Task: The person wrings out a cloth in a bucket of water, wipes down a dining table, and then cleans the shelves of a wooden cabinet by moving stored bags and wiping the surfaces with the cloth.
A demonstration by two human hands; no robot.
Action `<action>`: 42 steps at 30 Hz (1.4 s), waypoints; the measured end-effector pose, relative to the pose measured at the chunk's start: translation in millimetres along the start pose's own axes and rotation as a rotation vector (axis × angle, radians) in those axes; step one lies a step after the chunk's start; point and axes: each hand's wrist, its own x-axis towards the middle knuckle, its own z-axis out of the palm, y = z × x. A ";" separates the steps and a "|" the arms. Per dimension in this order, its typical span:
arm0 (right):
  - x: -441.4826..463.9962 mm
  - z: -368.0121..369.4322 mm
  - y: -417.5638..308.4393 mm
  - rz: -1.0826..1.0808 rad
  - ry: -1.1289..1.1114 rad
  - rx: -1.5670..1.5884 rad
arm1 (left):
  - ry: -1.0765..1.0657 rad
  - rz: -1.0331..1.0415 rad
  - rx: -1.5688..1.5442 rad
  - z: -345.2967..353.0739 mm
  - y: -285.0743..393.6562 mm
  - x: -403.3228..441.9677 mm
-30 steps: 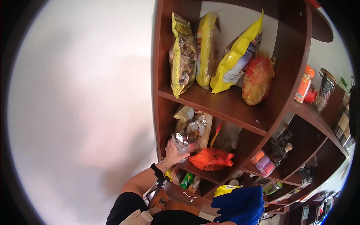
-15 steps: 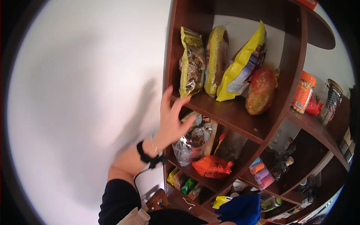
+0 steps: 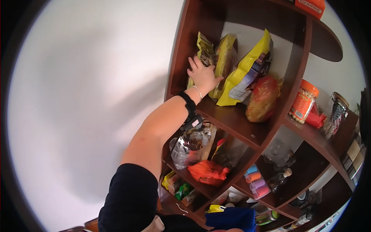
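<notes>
My left hand (image 3: 205,76) reaches into the upper shelf compartment, with its fingers spread over the front of the leftmost yellow-edged clear bag (image 3: 206,50). The hand covers the bag's middle, and the fingers do not wrap round it. Just right of my thumb stands a second yellow bag (image 3: 224,58). Further right, a yellow and purple bag (image 3: 247,73) leans over, beside a red and gold wrapped bundle (image 3: 264,98). My right hand does not show.
Below, a compartment holds a clear plastic bag (image 3: 189,149) and a red bag (image 3: 208,172). An orange-lidded jar (image 3: 304,102) stands on the right-hand unit, above coloured rolls (image 3: 257,183) and a corked bottle (image 3: 282,179). Blue cloth (image 3: 230,218) shows low down. A white wall (image 3: 85,96) is left.
My left hand has let go of the clear plastic bag in the lower compartment and moved up to the leftmost bag in the upper one. The view has shifted slightly.
</notes>
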 end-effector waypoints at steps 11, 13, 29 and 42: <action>-9.2 -41.0 -1.5 -0.087 -0.113 0.207 | 0.036 0.023 0.237 30.9 9.0 24.7; -10.9 -45.8 -4.9 -0.108 -0.144 0.229 | 0.066 0.028 0.195 29.7 -1.3 20.4; 10.7 -34.2 -79.6 -0.292 -0.299 0.367 | 0.352 0.040 -0.395 -14.8 -49.1 -10.8; 122.4 -13.1 -173.2 -0.672 0.514 0.619 | 0.270 -0.001 -0.658 -27.0 -72.6 -18.4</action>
